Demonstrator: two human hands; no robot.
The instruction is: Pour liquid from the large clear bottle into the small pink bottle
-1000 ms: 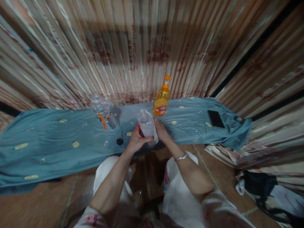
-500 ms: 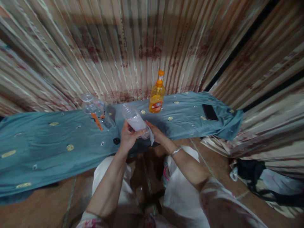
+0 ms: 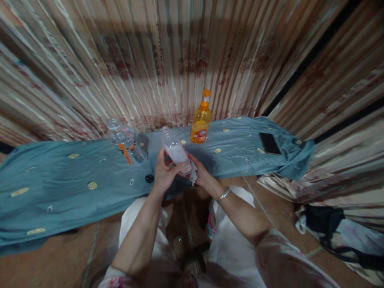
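A clear plastic bottle (image 3: 175, 150) with a whitish look inside tilts over the cloth-covered surface, its open neck pointing up and away to the left. My left hand (image 3: 164, 173) is closed around its middle from the left. My right hand (image 3: 201, 172) holds a pale crumpled cloth or tissue (image 3: 193, 175) against the bottle's lower end; its fingers are partly hidden. Left of my hands stands a larger clear bottle (image 3: 124, 144) with an orange label. A small round black cap (image 3: 149, 178) lies near my left hand. Behind the held bottle stands an orange pump bottle (image 3: 200, 127).
A blue-green patterned cloth (image 3: 75, 172) covers the long, low bench. Toward its right end lies a black phone (image 3: 270, 143). Striped curtains (image 3: 180, 48) hang right behind it. Dark and pale fabric items (image 3: 327, 224) lie on the tiled floor at right.
The held bottle has turned a little more upright, and the cloth at its lower end has shifted slightly. The whole view has moved slightly, with things appearing farther right.
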